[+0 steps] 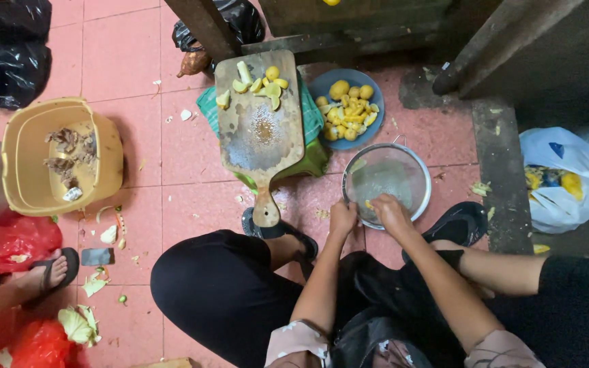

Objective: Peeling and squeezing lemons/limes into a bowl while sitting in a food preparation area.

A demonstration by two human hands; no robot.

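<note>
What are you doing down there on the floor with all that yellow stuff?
A person squats on the pink tiled floor, both hands at the near rim of a metal strainer bowl. The left hand and right hand seem to hold a small yellow piece, mostly hidden. Ahead, a wooden cutting board and a blue plate carry cut yellow pieces.

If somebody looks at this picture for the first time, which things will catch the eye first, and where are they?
First, the two hands, left hand and right hand, meeting at the near rim of a metal sieve on the pink tiled floor. Behind it, a blue plate of yellow pieces sits beside a wooden cutting board. At far left stands a yellow basin with brown scraps.
</note>
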